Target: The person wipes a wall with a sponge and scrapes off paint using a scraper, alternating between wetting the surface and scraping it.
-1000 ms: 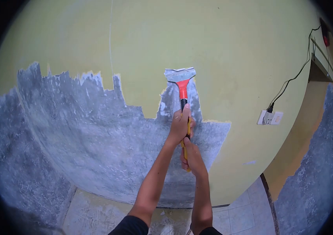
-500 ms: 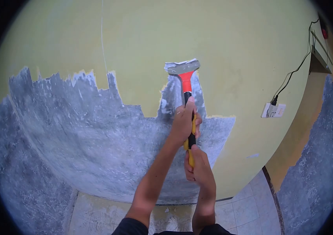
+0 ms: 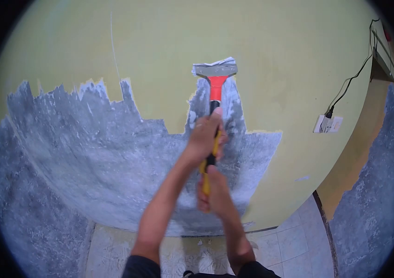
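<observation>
A long-handled wall scraper [image 3: 216,88] with a wide grey head, red neck and black-and-yellow handle points up against the wall. My left hand [image 3: 204,134] is wrapped round the upper handle, just below the red neck. Lower down, my right hand [image 3: 216,187] grips the yellow end of the same handle. The blade lies at the top of a narrow scraped strip, with curled paint [image 3: 227,60] bunched along its edge. Yellow-green paint [image 3: 160,51] covers the wall above and to both sides. Grey bared wall [image 3: 127,153] spreads below, its upper border jagged.
To the right, a white wall socket [image 3: 329,124] holds a black plug whose cable [image 3: 350,83] runs up the wall. Beyond the corner is another part-scraped wall [image 3: 368,199]. Pale floor tiles [image 3: 294,238] lie below, with paint scraps [image 3: 109,250] scattered at the left.
The scraper has moved slightly up the wall, lengthening the bared strip. Both hands have gone with it, shifting a little left in view. Their grip is the same.
</observation>
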Available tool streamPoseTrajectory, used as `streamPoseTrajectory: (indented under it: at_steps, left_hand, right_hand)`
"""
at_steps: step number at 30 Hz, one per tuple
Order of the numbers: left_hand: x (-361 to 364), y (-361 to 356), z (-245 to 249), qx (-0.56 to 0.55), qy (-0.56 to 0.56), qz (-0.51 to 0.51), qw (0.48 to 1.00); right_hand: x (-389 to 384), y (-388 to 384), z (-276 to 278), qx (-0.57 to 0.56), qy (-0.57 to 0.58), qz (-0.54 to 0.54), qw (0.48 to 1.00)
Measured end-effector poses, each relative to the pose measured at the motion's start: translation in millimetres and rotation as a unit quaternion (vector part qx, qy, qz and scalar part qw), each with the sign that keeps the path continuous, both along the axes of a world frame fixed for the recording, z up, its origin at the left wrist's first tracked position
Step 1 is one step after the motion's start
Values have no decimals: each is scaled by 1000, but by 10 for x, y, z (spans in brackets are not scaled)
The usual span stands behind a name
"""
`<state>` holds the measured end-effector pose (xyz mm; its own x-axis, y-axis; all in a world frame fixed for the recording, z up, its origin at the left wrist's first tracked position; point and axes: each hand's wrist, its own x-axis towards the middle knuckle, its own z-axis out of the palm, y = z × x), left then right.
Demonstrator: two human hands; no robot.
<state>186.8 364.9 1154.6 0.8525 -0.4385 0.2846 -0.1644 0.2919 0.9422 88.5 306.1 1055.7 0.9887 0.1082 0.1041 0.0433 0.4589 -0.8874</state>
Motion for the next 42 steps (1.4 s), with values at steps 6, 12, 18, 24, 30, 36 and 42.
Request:
streamPoseTrajectory:
  at_steps: [6, 12, 18, 24, 30, 36, 42]
  left_hand:
    - [-49, -437, -92, -81, -2, 24, 996]
    - [1, 138, 109, 66, -40, 25, 997]
    - [-24, -344, -59, -54, -20, 29, 998]
    - [81, 111, 42, 54, -52, 30, 997]
    - [11, -261, -56, -64, -40, 43, 996]
    - [35, 228, 197, 45, -87, 22, 995]
    - [17, -16, 72, 23, -55, 32, 998]
  right_hand:
    - [-90, -610, 148, -114, 14, -28, 993]
    - [115, 185, 9, 21, -52, 4, 998]
    - [44, -500, 101, -97, -10, -36, 995]
    - [231, 275, -49, 51, -48, 2, 998]
    - [125, -349, 46, -78, -21, -56, 995]
    - [98, 348, 197, 86, -8, 23, 996]
    - [63, 22, 147, 27, 5, -13, 1000]
